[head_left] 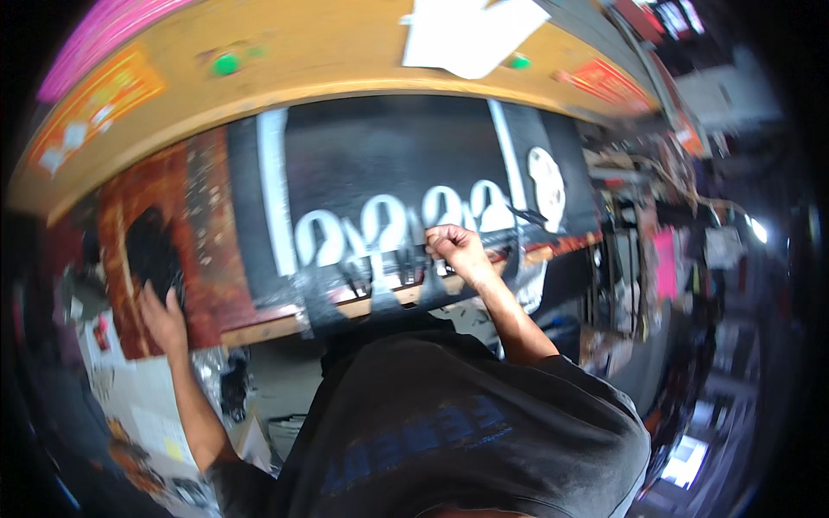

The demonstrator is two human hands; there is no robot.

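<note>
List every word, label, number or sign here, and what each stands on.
Black short-sleeved cloth T-shirt: blue block lettering, blurred; I won't copy wording.
Orange-red rectangular sticker, left on the long yellow board: too blurred to read.
Orange-red sticker, right on that board: too blurred.

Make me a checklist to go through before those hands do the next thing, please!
1. Four white curved pieces lined up: ok, in a row along the near side of the black surface.
2. Left hand at the black bundle: ok, fingers spread by its near end.
3. Right hand away from the row: not ok, it is at the third piece from the left.
4. Something pinched in the right hand: cannot tell, too small and blurred.
5. White oblong piece apart from the right hand: ok, it lies farther right.
</note>
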